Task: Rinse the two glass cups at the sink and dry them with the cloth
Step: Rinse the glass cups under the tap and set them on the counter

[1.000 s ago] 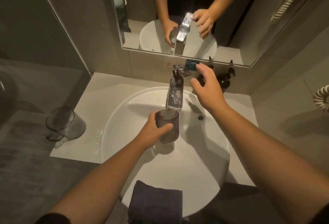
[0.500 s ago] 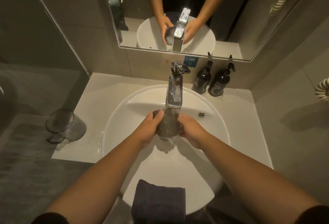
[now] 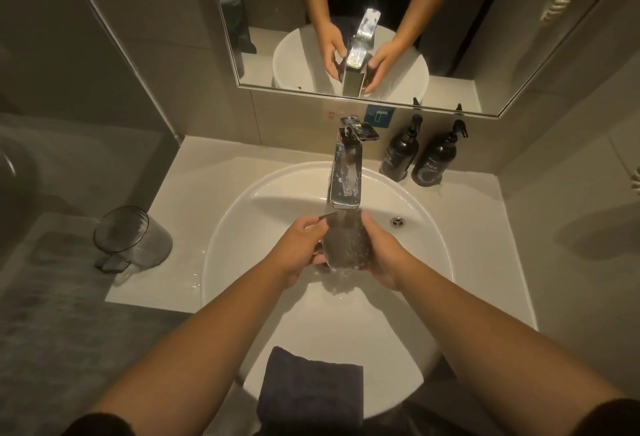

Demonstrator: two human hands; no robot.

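right hand (image 3: 382, 255) now on cup (image 3: 346, 245)

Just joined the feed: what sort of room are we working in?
Most likely a hotel-style bathroom vanity: a round white basin under a chrome tap, a wall mirror behind it, and two dark pump bottles on the counter.

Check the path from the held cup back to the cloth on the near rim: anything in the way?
Nothing visible. Both hands, left hand and right hand, hold the cup under the tap; only open basin lies between it and the cloth.
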